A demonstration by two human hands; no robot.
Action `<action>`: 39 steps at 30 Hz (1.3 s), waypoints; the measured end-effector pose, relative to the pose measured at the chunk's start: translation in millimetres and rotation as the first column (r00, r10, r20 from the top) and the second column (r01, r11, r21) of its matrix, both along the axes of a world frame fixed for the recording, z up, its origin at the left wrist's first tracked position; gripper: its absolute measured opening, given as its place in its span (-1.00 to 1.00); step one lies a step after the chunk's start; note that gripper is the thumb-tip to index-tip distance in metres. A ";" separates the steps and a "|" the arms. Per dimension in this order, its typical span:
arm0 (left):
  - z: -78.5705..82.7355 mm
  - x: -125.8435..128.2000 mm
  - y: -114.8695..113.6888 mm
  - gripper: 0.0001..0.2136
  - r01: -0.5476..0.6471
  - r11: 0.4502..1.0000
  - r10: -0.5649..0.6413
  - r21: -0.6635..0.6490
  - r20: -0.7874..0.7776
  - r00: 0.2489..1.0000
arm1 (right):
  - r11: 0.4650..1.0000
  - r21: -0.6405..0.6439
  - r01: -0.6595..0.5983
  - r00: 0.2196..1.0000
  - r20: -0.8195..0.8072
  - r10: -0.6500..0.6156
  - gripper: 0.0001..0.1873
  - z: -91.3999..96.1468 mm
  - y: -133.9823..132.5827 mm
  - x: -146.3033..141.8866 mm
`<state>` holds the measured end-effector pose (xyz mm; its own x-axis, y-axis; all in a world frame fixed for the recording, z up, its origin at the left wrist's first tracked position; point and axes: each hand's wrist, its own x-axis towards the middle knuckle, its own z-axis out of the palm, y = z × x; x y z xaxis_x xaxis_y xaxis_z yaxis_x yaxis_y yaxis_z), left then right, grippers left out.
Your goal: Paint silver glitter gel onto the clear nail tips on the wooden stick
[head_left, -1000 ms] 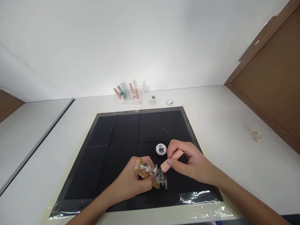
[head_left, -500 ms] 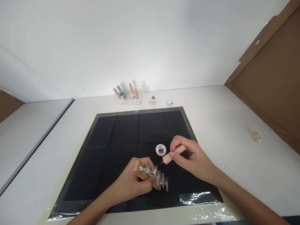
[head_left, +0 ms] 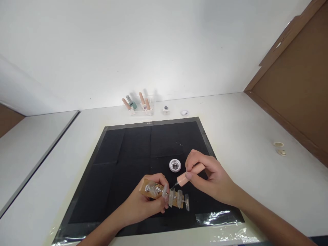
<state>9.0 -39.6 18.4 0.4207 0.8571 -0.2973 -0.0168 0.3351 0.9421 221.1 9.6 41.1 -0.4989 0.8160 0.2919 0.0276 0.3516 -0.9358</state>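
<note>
My left hand is closed round a small wooden holder with several clear false nail tips standing on silver pegs, held just above the black mat. My right hand pinches a peach-coloured brush cap, its thin brush tip pointing down-left at one of the nail tips. A small round open pot with silvery contents sits on the mat just left of my right hand.
Several nail polish bottles stand at the back of the white table, with a small jar and a lid beside them. Two small round caps lie at the right. A brown panel rises on the right.
My right hand drew the brush back towards the pot, then brought its tip down to the nail tips. My left hand turned the holder flatter, more level.
</note>
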 end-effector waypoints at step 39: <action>-9.9 5.5 0.2 -0.78 -0.049 0.984 0.093 -0.172 0.257 0.962 | 0.994 0.114 0.003 0.997 -0.081 0.007 -0.86 -0.2 -3.7 -0.6</action>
<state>14.5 -39.4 8.5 0.4425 0.8370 -0.3218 -0.2856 0.4717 0.8342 220.5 5.8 40.9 -0.4716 0.7743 0.4220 -0.0475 0.4555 -0.8890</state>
